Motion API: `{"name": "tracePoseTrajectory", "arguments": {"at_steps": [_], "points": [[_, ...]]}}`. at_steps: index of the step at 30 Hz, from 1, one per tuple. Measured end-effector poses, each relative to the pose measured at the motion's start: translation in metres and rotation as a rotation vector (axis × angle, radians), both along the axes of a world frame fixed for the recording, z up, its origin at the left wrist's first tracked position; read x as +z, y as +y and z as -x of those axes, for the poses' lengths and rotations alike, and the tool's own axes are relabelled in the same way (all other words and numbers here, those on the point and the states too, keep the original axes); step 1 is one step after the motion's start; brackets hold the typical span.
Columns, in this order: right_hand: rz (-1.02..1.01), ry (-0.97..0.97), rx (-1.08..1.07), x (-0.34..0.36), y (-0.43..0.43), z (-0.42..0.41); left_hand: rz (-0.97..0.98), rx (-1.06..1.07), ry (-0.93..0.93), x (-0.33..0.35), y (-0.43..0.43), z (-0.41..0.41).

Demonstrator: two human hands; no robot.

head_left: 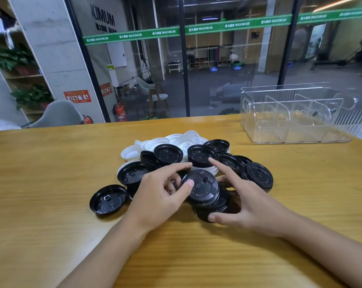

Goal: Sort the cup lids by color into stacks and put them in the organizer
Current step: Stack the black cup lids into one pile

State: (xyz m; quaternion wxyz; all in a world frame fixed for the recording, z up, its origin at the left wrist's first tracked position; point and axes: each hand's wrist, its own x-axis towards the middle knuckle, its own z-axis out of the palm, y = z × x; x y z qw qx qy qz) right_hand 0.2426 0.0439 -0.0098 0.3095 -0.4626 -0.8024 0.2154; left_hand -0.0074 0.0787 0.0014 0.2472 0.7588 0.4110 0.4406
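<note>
Landmark: the black stack (207,194), a short nested pile of black lids, tilted and lifted a little off the surface (51,163).
Left hand (157,196): on the stack's left side, thumb pressed on the top lid and the other fingers curled round its far edge, forefinger lifted free. It appears to be seating that lid on the ones below.
Right hand (253,206): on the stack's right side, thumb under the lower rim and fingers wrapped behind, forefinger raised. It grips the pile, likely to steady it so the lids nest squarely.
Loose black lids (167,155): scattered left of, behind and right of the stack, some overlapping, not yet gathered.
White lids (176,140): heaped behind the stack, beyond the black ones, untouched.
Organizer (280,129): clear, divided, well behind and to the right of the stack, with no lids in it.
Stage: black sorting under way, by my reading.
</note>
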Motion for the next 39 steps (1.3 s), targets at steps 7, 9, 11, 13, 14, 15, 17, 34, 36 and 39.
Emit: {"name": "tracePoseTrajectory", "arguments": {"at_steps": [7,9,11,13,14,15,17,34,36,39], "points": [[-0.069,-0.044,0.052,-0.001,0.0,0.001,-0.099,-0.015,0.219,-0.002,-0.006,-0.004],[-0.067,-0.047,0.058,-0.002,0.001,0.0,-0.105,-0.011,0.226,-0.002,-0.006,-0.004],[-0.068,-0.04,0.063,-0.002,0.001,0.0,-0.161,0.008,0.239,-0.001,-0.006,-0.004],[-0.073,-0.036,0.059,-0.003,0.001,0.001,-0.167,-0.008,0.245,0.001,-0.008,-0.004],[-0.076,-0.036,0.057,-0.003,0.001,0.0,-0.152,-0.052,0.241,0.003,-0.009,-0.003],[-0.076,-0.035,0.056,-0.004,0.002,0.0,-0.138,-0.111,0.242,0.004,-0.011,-0.003],[-0.076,-0.03,0.052,-0.005,0.003,0.0,-0.109,-0.208,0.267,0.007,-0.014,-0.003],[-0.06,0.012,0.024,-0.006,-0.003,0.005,-0.092,-0.058,0.187,-0.004,-0.008,-0.006],[-0.076,0.013,0.03,-0.006,-0.003,0.005,-0.078,-0.066,0.226,-0.005,-0.008,-0.007],[-0.088,0.028,0.031,-0.005,-0.004,0.006,-0.079,-0.093,0.25,-0.005,-0.01,-0.008]]}}
